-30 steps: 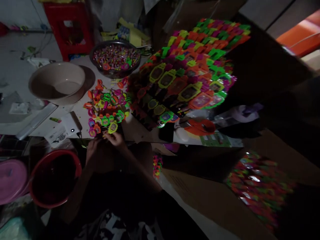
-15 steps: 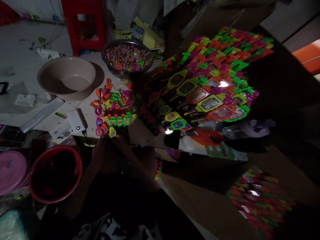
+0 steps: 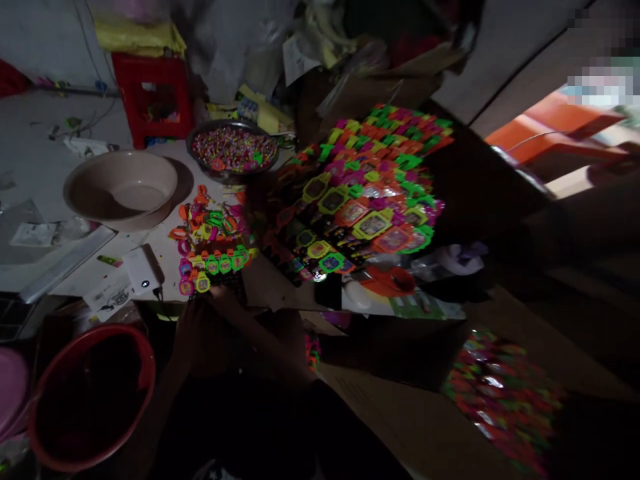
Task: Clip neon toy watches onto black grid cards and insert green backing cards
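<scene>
In the dim light my right hand (image 3: 223,301) reaches to the table's front edge, its fingertips at a yellow toy watch (image 3: 203,284) and seeming to pinch it. Left of that watch is a pink toy watch (image 3: 186,287). My left hand (image 3: 189,320) is close by, just below the pink watch; its fingers are lost in shadow. Behind them runs a row of green toy watches (image 3: 225,264) on a dark strip. Farther back lies a loose heap of coloured toy watches (image 3: 213,223).
A large bundle of toy watches (image 3: 373,223) stands to the right, with another stack (image 3: 500,393) lower right. At the back are a beige basin (image 3: 120,217) and a metal bowl of small wrapped pieces (image 3: 235,150). A white power bank (image 3: 140,270) and a red bucket (image 3: 150,360) are left.
The head view has turned, shifting the scene left and mostly down. The yellow toy watch has moved left along the row, up beside the pink one, together with my right hand.
</scene>
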{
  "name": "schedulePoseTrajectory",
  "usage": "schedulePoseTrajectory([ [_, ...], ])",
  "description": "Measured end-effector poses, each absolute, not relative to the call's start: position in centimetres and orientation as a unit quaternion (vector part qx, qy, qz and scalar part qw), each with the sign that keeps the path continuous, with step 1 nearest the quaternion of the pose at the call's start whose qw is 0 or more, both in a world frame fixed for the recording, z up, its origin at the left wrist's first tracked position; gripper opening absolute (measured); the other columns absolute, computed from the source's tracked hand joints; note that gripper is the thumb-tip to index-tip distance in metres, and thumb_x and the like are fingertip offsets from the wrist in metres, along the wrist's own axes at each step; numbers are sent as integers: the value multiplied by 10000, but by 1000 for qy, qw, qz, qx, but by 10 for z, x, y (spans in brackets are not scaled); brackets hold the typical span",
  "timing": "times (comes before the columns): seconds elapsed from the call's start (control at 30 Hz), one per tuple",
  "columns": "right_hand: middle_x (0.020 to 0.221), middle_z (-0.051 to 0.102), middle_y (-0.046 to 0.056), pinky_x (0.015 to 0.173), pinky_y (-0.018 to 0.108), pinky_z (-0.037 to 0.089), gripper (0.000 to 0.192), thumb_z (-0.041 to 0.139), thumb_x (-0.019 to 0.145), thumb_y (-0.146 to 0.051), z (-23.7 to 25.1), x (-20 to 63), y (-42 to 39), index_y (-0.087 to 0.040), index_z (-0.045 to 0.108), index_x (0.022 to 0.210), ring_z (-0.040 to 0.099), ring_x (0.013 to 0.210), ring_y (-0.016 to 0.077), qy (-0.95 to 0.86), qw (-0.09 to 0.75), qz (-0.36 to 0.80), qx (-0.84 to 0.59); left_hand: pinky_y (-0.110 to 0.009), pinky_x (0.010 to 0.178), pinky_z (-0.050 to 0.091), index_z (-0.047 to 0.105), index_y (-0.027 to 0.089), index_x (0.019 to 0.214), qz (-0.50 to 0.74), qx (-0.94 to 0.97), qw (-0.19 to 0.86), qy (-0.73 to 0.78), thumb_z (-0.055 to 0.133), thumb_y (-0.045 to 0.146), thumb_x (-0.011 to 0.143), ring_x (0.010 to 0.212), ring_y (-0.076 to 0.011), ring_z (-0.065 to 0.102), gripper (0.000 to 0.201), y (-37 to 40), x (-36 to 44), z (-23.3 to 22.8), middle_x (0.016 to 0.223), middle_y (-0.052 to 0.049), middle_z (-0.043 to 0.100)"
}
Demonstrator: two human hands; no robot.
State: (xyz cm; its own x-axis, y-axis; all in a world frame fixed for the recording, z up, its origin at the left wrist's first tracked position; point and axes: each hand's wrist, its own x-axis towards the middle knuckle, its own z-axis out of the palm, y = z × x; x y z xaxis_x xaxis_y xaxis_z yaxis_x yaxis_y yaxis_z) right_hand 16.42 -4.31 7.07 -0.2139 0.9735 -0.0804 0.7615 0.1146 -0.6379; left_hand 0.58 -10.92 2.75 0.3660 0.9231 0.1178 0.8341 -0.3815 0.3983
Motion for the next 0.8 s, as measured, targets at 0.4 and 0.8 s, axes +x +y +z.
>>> schedulePoseTrajectory([
  [0.4,912,708,14,698,206,485,277,436,970,-372,112,156,-35,-235,655,1072,648,797,141,-650,386,312,-575,-429,1042,431,478,176,1400,31,819,30,572,337,93,877,1411,-251,326,548,-99,-46,31,1503,-152,379],
  [0.8,1486,394,128,1006,323,463,424,505,909,-252,72,263,5,-165,559,1321,487,1281,230,-669,297,170,-659,-422,1086,382,67,261,1528,51,827,60,556,323,30,841,1442,-232,245,768,-103,-51,25,1580,-118,219],
])
